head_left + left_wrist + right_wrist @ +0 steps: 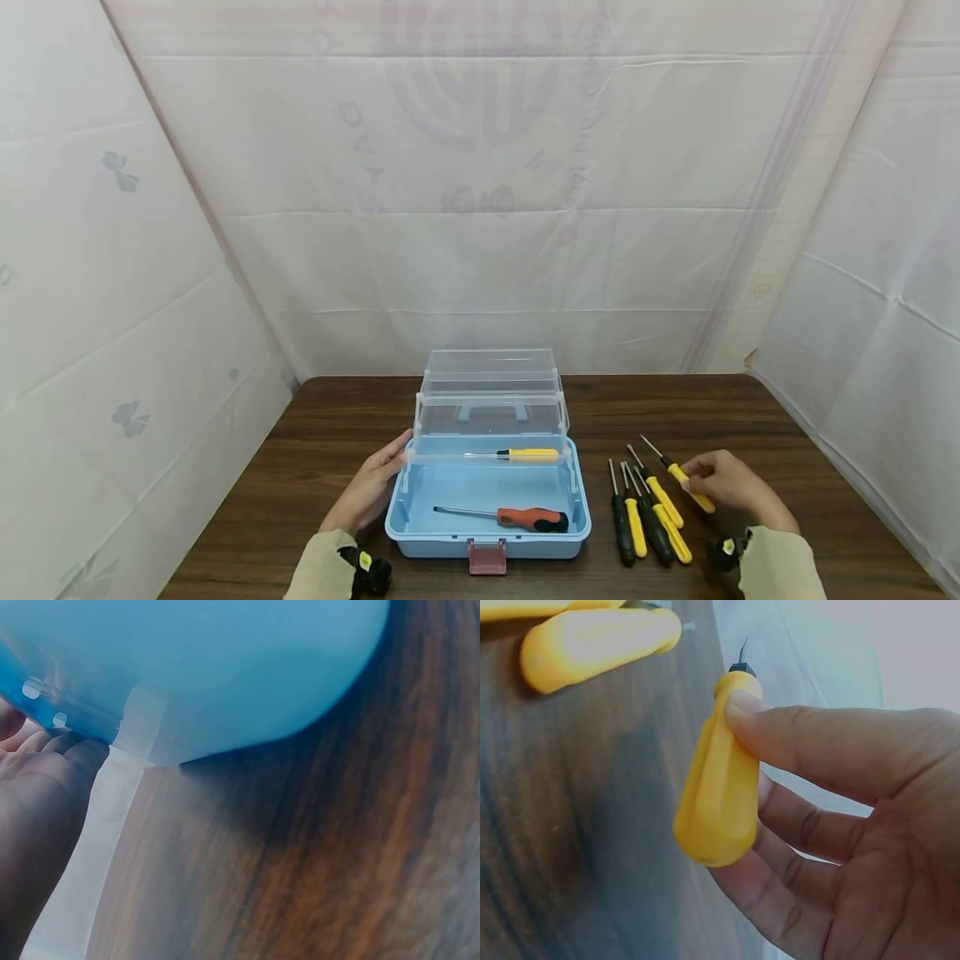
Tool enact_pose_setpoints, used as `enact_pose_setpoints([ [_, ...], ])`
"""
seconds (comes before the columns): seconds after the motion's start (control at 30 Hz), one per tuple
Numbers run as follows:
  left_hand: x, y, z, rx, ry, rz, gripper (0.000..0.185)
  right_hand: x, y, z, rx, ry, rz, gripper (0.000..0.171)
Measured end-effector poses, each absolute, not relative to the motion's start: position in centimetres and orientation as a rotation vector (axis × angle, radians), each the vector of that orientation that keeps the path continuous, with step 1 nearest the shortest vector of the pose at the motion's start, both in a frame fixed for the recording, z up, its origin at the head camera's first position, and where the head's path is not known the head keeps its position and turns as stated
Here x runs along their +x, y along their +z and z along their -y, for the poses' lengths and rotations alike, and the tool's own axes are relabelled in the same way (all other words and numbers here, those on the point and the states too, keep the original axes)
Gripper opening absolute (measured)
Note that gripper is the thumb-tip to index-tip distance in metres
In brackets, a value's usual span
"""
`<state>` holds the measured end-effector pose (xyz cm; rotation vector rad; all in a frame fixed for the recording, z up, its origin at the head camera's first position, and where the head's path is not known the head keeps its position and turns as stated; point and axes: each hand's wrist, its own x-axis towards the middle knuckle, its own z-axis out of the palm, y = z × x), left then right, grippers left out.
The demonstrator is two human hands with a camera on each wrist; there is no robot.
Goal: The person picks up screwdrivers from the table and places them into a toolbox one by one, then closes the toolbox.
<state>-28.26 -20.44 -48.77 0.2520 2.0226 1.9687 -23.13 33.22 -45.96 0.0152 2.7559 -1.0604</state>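
My right hand (727, 482) has its fingers clamped on a yellow screwdriver (718, 796), which sits at the right edge of the cluster of screwdrivers (635, 529) on the surface (341, 425), right of the blue box (435, 547). To handle it well, I'd want a firm pinch on the fat handle, well behind the shaft, with the thin tip angled away from my fingers. The neighbouring handles lie near, so a straight lift seems safer than a sideways drag, which could knock them about. A light touch on the box should be enough to steady it.

My right thumb presses the handle near its collar, the other fingers supporting it from the far side; the shaft points away from me. My left hand (367, 490) reaches forward to the box's left side, touching it near the back; I can't tell whether those fingers curl around the rim.
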Motion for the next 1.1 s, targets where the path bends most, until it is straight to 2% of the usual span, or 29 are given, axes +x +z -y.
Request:
enact_pose_setpoints([
  [0.43, -28.2, -48.7, 20.3, 0.258, 1.971, -2.029, 0.054, -23.3, -44.1, -31.8, -0.061, -1.103, -2.772, 0.025],
  [1.1, -28.5, -49.0, 20.6, 0.303, 1.954, -2.023, 0.059, -24.3, -41.7, -29.6, -0.177, -1.114, -2.769, 0.024],
])
